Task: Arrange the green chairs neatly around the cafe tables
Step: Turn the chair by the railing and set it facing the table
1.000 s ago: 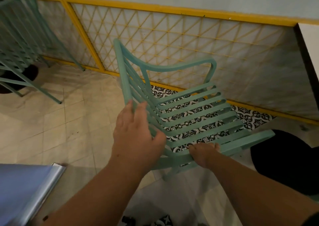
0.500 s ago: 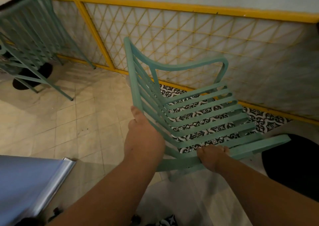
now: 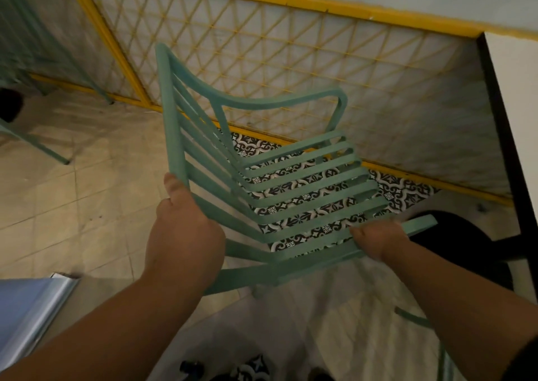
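Note:
A green slatted chair [image 3: 294, 177] with curved armrests fills the middle of the view, its backrest to the left and its seat toward the right. My left hand [image 3: 182, 229] grips the lower end of the backrest frame. The near armrest is held in the curled fingers of my right hand [image 3: 378, 239]. The chair's legs are hidden beneath it. A white cafe table [image 3: 515, 95] with a dark edge stands at the right, and its black round base [image 3: 460, 246] sits on the floor just beyond the chair's front.
A yellow-framed lattice panel [image 3: 262, 48] runs along the wall behind the chair. Another green chair [image 3: 26, 46] stands at the far left. A shiny metal surface [image 3: 32, 310] lies at the lower left. Beige tiles and a patterned tile strip cover the floor.
My left hand has closed round the backrest frame, where its fingers were spread on the slats a second ago. The view has shifted, bringing the white table back in at the right.

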`<control>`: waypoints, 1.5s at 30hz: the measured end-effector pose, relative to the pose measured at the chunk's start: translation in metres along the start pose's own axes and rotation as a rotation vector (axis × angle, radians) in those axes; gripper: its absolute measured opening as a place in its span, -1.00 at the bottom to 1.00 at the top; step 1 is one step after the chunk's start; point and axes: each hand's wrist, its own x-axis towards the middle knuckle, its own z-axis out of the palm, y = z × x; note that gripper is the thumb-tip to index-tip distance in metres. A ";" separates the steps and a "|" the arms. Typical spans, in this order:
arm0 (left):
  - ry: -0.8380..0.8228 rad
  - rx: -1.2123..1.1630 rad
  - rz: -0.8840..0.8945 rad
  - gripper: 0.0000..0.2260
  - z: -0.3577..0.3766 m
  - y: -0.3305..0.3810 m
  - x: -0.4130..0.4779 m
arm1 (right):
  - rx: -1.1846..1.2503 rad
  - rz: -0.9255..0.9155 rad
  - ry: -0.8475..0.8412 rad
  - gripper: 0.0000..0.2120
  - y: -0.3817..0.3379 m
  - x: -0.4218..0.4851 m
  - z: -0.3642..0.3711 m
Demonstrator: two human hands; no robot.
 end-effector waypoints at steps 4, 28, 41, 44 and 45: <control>-0.008 0.012 0.003 -0.24 0.000 0.000 0.005 | -0.065 -0.012 -0.022 -0.73 -0.004 0.004 -0.002; -0.133 0.231 0.288 -0.33 -0.032 0.018 0.101 | 0.308 0.076 -0.067 -0.58 -0.057 -0.024 0.040; -0.121 0.205 0.324 -0.34 -0.031 0.017 0.107 | 0.577 0.205 -0.066 -0.22 -0.066 -0.015 0.028; -0.097 0.210 0.328 -0.39 -0.029 0.017 0.109 | 0.515 0.083 0.088 0.00 -0.066 -0.021 0.004; -0.099 0.214 0.329 -0.39 -0.027 0.017 0.109 | 0.550 0.068 0.162 -0.11 -0.066 -0.023 -0.004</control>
